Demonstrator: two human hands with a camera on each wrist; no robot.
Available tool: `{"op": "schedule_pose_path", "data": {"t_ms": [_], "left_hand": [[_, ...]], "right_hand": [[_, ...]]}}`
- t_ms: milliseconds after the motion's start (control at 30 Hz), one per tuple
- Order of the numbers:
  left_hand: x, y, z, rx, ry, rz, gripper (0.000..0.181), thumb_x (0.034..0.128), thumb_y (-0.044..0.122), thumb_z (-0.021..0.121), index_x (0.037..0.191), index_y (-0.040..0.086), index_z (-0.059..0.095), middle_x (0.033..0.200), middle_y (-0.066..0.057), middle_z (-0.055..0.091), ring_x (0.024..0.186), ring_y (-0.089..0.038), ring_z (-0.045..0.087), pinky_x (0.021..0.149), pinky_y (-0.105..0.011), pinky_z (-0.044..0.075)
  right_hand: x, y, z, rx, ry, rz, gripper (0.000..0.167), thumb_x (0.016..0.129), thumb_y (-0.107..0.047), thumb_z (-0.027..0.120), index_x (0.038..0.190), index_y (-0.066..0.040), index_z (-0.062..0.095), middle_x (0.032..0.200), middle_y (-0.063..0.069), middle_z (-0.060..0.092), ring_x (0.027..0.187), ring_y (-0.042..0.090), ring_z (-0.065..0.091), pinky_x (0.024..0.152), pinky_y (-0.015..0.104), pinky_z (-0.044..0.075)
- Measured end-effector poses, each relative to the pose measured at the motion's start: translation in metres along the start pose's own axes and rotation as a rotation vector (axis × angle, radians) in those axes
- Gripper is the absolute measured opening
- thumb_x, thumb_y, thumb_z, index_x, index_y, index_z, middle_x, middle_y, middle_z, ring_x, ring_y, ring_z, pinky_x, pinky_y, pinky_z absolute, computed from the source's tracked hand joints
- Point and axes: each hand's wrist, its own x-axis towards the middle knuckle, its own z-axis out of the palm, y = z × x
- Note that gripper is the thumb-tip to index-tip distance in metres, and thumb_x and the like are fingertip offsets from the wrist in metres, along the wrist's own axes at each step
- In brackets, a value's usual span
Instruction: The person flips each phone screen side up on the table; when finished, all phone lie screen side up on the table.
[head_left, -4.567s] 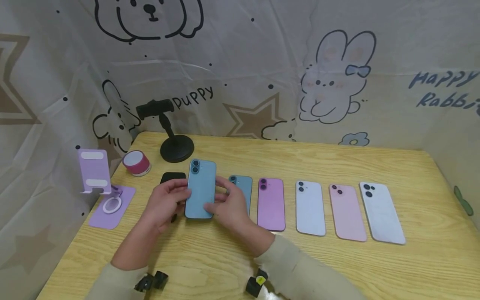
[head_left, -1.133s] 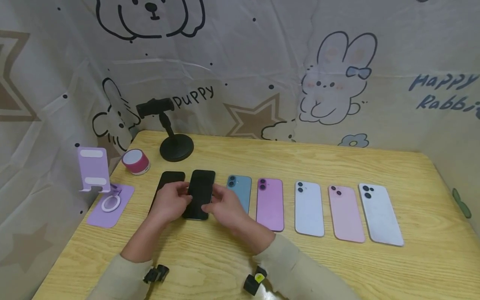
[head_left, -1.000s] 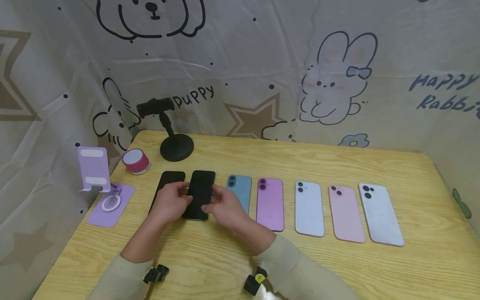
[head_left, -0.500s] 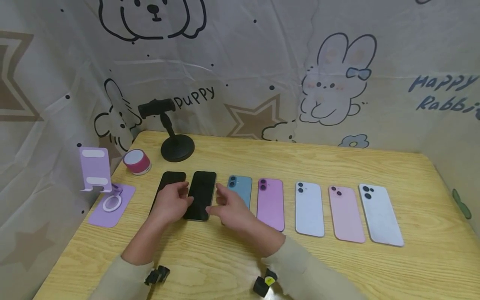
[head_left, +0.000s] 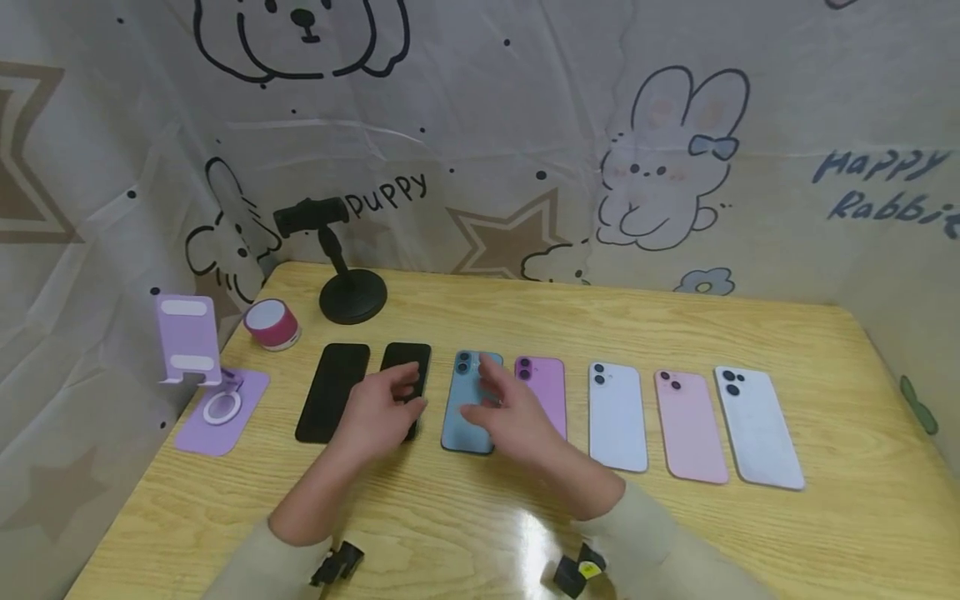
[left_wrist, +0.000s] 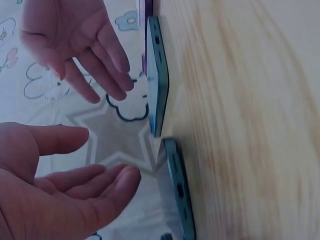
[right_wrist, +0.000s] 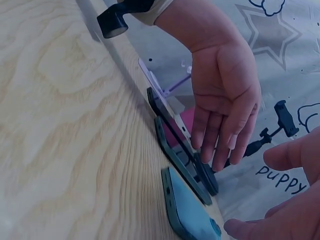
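My left hand (head_left: 378, 412) hovers with relaxed fingers over a phone lying screen up (head_left: 405, 357), partly covering it. Left of that lies another black-screened phone (head_left: 332, 392). Above the right side of a blue phone (head_left: 463, 421), which lies back up, is my right hand (head_left: 521, 417), thumb and fingers spread apart. It also covers part of a purple phone (head_left: 553, 392). The left wrist view has my left palm (left_wrist: 60, 195) apart from the phone edges (left_wrist: 177, 185). In the right wrist view, the right fingers are near the blue phone (right_wrist: 192, 210), holding nothing.
Rightward in the row lie a white phone (head_left: 617, 417), a pink phone (head_left: 692, 427) and another white phone (head_left: 759, 427), backs up. At left stand a purple phone stand (head_left: 187, 333), a pink round speaker (head_left: 272, 325) and a black stand (head_left: 352, 296). A printed cloth hangs behind the table.
Earlier both hands held up a blue phone, back showing. It then lay screen up between the black-screened and blue phones. Both hands have let go and moved right.
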Motion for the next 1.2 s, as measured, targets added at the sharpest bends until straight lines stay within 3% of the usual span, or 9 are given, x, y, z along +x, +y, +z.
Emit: {"op": "schedule_pose_path", "data": {"t_ms": [200,367,600,900,1200], "left_hand": [[0.000,0.004,0.016,-0.114,-0.063,0.022,0.050,0.0937,0.002,0.066,0.141,-0.007,0.051,0.136,-0.021,0.057,0.122,-0.036,0.056,0.099,-0.049,0.046],[0.000,0.007,0.026,-0.095,-0.089,-0.008,0.051,0.0935,0.005,0.067,0.141,-0.004,0.052,0.137,-0.018,0.057,0.124,-0.036,0.055,0.101,-0.049,0.044],[-0.001,0.007,0.033,-0.114,-0.118,-0.048,0.054,0.0932,0.005,0.068,0.144,0.000,0.050,0.137,-0.019,0.056,0.122,-0.035,0.057,0.098,-0.046,0.048],[0.002,0.009,0.037,-0.133,-0.047,-0.065,0.049,0.0902,0.001,0.070,0.137,0.004,0.058,0.124,-0.014,0.063,0.111,-0.030,0.062,0.092,-0.045,0.051],[0.005,0.008,0.038,-0.253,0.003,-0.111,0.045,0.0861,-0.008,0.070,0.129,0.003,0.063,0.111,-0.015,0.062,0.097,-0.026,0.060,0.082,-0.037,0.053]], "right_hand": [[-0.006,0.005,-0.009,-0.054,0.024,-0.024,0.078,0.094,-0.008,0.066,0.158,-0.002,0.021,0.160,0.017,0.026,0.144,0.034,0.028,0.111,0.045,0.032],[-0.012,0.011,-0.015,-0.079,0.027,-0.009,0.078,0.093,-0.008,0.067,0.157,0.000,0.023,0.158,0.021,0.028,0.144,0.033,0.028,0.113,0.047,0.026],[-0.018,0.018,-0.014,0.018,0.013,-0.007,0.079,0.093,-0.006,0.067,0.158,-0.003,0.022,0.158,0.023,0.028,0.143,0.037,0.029,0.114,0.050,0.025],[-0.016,0.020,-0.010,0.081,0.103,-0.032,0.072,0.091,0.000,0.067,0.154,-0.010,0.035,0.153,0.020,0.037,0.137,0.041,0.039,0.108,0.054,0.035],[-0.009,0.021,-0.008,0.098,0.183,-0.050,0.067,0.085,0.009,0.068,0.147,-0.005,0.044,0.146,0.020,0.045,0.130,0.041,0.047,0.102,0.049,0.044]]}}
